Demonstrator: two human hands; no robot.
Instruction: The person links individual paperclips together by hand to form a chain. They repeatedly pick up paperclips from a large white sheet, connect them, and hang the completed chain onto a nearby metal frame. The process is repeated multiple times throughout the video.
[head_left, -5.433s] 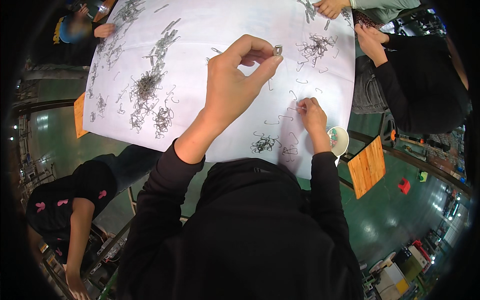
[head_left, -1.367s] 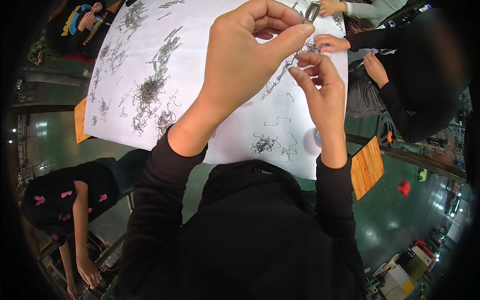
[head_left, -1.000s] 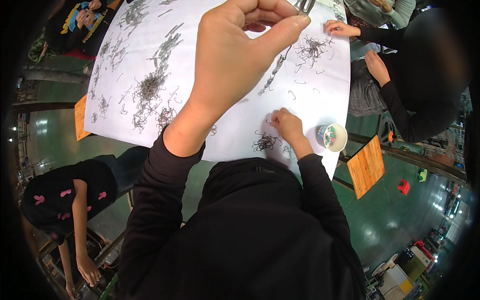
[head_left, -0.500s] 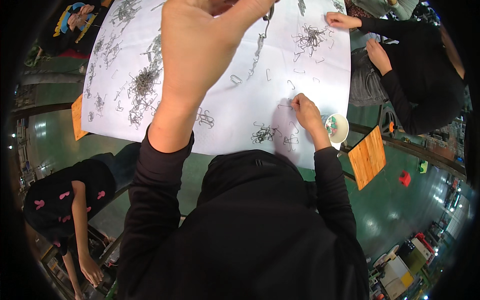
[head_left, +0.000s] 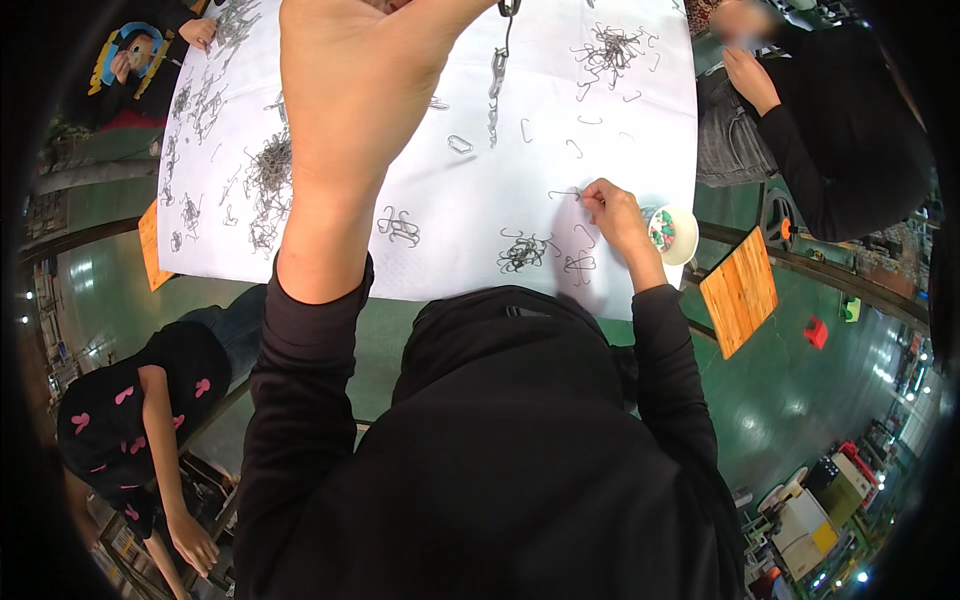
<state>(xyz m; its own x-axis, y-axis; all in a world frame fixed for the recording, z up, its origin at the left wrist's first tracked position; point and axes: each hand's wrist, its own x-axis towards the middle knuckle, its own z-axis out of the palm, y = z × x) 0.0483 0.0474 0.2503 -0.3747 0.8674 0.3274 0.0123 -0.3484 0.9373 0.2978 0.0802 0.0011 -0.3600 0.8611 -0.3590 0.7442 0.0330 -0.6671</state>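
My left hand point(head_left: 355, 85) is raised large and close at the top edge, its fingertips cut off by the frame. From them hangs a short chain of metal links point(head_left: 497, 75) over the white-covered table. Low over the table, my right hand point(head_left: 618, 212) is closed, thumb and forefinger pinching one end of a thin metal hook point(head_left: 564, 193). Beside that hand stands a white cup point(head_left: 683, 236) with small green, white and red pieces inside. Left of it lie a small pile of dark hooks point(head_left: 524, 252) and some loose hooks point(head_left: 579, 262).
The table point(head_left: 450, 220) also bears a large heap of links point(head_left: 270, 168), a far pile of hooks point(head_left: 612, 48) and a single link point(head_left: 459, 144). Co-workers sit at the right point(head_left: 850, 130) and top left; another person point(head_left: 140, 400) bends at lower left. A wooden stool point(head_left: 740, 290) stands at right.
The whole view has shifted slightly, with the tabletop sliding up. My left hand with the chain has moved a little left. My right hand keeps its place by the hook.
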